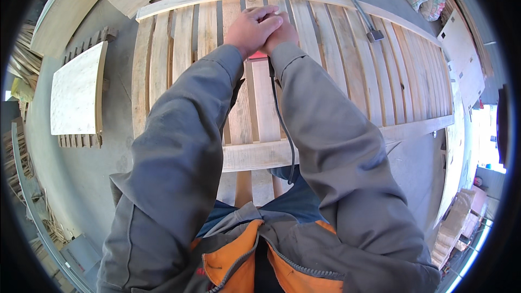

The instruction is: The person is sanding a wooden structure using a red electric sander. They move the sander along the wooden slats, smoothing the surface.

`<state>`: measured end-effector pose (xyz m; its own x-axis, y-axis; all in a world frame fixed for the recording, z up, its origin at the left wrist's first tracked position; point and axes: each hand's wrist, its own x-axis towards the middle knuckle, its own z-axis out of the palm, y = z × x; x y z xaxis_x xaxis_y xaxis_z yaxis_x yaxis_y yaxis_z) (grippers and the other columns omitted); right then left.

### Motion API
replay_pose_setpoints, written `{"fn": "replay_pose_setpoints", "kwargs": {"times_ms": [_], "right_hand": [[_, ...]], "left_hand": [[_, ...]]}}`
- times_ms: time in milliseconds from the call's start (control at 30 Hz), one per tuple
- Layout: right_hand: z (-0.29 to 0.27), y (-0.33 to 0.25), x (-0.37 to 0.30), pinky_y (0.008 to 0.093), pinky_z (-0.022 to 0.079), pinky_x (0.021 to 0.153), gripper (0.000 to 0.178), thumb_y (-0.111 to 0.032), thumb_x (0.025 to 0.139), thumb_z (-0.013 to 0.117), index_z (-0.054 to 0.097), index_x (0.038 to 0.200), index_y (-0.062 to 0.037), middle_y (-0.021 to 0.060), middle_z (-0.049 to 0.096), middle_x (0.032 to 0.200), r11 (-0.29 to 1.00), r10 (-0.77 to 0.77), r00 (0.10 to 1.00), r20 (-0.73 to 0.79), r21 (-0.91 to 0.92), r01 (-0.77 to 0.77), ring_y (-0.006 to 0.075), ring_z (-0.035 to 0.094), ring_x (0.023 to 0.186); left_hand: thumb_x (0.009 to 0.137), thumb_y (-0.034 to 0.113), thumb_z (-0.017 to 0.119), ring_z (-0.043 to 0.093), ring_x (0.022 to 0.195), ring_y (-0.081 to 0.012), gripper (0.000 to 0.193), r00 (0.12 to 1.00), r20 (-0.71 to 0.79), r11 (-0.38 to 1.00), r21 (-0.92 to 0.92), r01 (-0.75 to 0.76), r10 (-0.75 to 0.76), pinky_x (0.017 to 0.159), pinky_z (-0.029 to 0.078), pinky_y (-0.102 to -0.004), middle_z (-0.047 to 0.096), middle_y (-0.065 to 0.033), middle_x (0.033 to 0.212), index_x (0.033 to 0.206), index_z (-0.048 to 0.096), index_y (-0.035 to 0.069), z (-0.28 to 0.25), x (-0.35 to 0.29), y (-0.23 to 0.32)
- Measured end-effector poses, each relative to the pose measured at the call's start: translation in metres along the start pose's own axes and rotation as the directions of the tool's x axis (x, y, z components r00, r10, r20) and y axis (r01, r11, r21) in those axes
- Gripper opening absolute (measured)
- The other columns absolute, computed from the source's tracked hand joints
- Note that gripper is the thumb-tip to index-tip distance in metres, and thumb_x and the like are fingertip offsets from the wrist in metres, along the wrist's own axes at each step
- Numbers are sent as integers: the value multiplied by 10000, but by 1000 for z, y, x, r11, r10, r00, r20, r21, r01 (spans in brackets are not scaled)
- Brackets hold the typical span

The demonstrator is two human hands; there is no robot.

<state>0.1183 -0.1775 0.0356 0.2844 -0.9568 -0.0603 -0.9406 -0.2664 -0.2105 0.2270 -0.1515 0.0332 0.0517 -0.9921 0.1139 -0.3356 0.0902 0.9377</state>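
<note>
Gripping one red tool [258, 55] | left hand [246, 32], right hand [284, 33]: fingers [266, 12] curled | one black cord [278, 109] | one slatted frame [258, 155]

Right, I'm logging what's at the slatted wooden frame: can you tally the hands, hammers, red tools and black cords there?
Hands: 2, left hand and right hand
Hammer: 1
Red tool, mostly hidden: 1
Black cord: 1
Total: 5

Before me lies a flat frame [304, 30] of pale wooden slats [266, 103], gaps between them; on it I see a mostly hidden red tool [258, 55], its black cord [275, 96] hanging over the near rail [239, 158].
</note>
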Motion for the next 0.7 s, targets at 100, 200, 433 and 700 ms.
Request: {"fn": "replay_pose_setpoints", "kwargs": {"times_ms": [100, 200, 433, 700], "right_hand": [[-9, -2, -27, 351, 598, 982, 544, -403, 942, 672, 603, 1444, -204, 124, 588, 1427, 1000, -6, 1000, 13, 13, 5, 225, 635, 1260], [-7, 7, -45, 444, 584, 1024, 570, -405, 931, 694, 552, 1442, -195, 205, 535, 1444, 991, 14, 999, 29, 129, -17, 348, 654, 1267], [8, 15, -97, 413, 600, 972, 572, -418, 937, 697, 548, 1436, -180, 165, 524, 1418, 985, 60, 998, -4, 161, -58, 314, 688, 1191], [44, 69, -128, 438, 610, 955, 608, -392, 906, 733, 539, 1446, -192, 195, 551, 1406, 986, -118, 993, -22, -124, 115, 336, 689, 1199]], "left_hand": [[949, 387, 710, 646, 1254, -267, 550, 1000, -8, 998, 56, 11, -11, 1101, 477, -364, 673, -175, 1349, 1384, 693, 51, 2, -21, 9], [948, 377, 707, 647, 1254, -286, 527, 1000, -6, 998, 66, -25, 25, 1100, 479, -376, 677, -176, 1335, 1370, 704, 63, 12, -40, 13], [948, 357, 704, 656, 1253, -307, 476, 1000, -17, 991, 134, -11, 13, 1108, 489, -390, 684, -191, 1334, 1331, 724, 74, 24, -95, 31], [931, 425, 682, 638, 1277, -335, 479, 999, 40, 997, 74, -21, 18, 1109, 508, -425, 613, -180, 1426, 1353, 718, 200, 58, -145, 64]]}}
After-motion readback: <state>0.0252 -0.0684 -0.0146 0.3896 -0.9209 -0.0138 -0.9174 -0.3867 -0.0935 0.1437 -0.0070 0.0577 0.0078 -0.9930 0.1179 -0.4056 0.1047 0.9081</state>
